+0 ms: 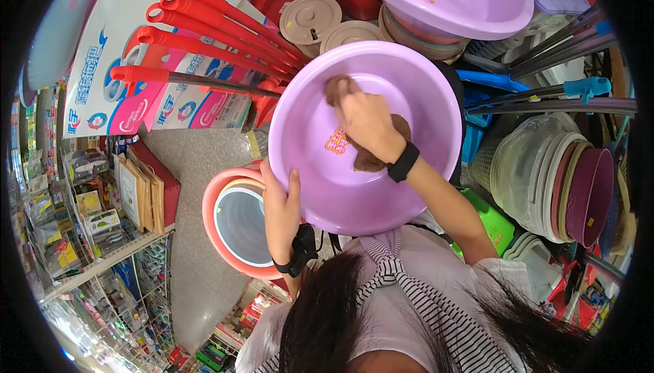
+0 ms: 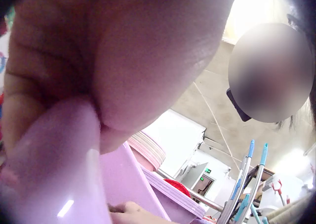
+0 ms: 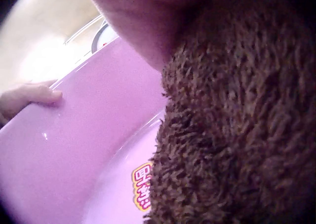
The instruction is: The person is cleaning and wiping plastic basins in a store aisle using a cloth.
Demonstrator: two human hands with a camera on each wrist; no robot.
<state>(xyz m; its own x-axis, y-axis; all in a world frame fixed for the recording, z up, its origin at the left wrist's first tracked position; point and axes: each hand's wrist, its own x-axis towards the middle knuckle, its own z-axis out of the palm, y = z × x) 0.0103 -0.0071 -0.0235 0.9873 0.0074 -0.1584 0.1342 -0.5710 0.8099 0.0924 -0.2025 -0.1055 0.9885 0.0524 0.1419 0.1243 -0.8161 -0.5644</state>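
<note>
A lilac plastic basin (image 1: 306, 189) is tipped towards me in front of my chest, with an orange-and-pink printed label on its floor. My left hand (image 1: 281, 203) grips its left rim, the thumb lying on the inner side and the fingers behind; the left wrist view shows the rim (image 2: 74, 135) between them. Inside the basin my right hand (image 1: 370, 119) holds a brown fluffy cloth (image 1: 371, 160), pressed to the upper left of the floor. Part of the cloth trails below the hand; in the right wrist view its shaggy pile (image 3: 237, 130) fills the right side.
Another lilac basin (image 1: 477, 15) sits on a stack beyond. Red-handled poles (image 1: 218, 53) lean at the left before printed boxes (image 1: 102, 80). A red tub with a grey basket (image 1: 242, 226) stands lower left. Nested baskets (image 1: 538, 175) and blue-handled poles (image 1: 579, 90) are at the right.
</note>
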